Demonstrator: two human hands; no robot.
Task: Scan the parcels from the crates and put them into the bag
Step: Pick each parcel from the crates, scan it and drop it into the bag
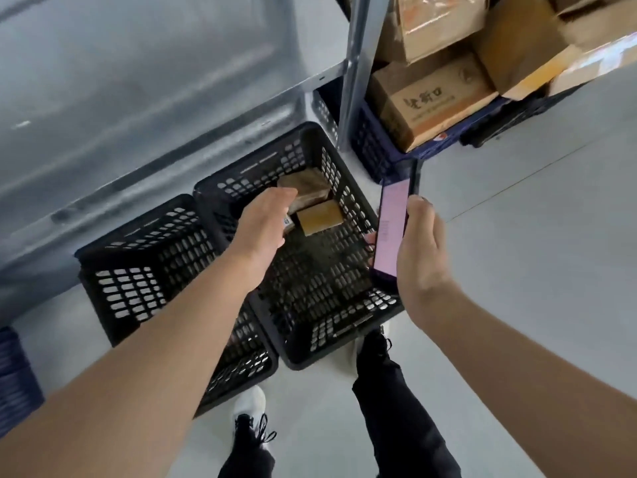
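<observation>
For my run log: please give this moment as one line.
left hand: reaching to parcels | right hand: holding phone | crate

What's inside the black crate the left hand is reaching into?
The black crate holds a few brown cardboard parcels at its far end. The left hand covers part of them, so the exact count is unclear.

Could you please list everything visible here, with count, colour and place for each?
Black crates: two, side by side on the floor by the shelf; the left one looks empty.
Parcels: at least three, brown, at the far end of the right crate.
Phone: one, dark with a pink screen, over the right crate's edge.
Blue crate: one, beyond the shelf post, piled with cardboard boxes.
Metal shelf: one, grey, upper left.
Left hand: reaching toward the parcels.
Right hand: gripping the phone.
Shoes: two, white and black, below.
</observation>
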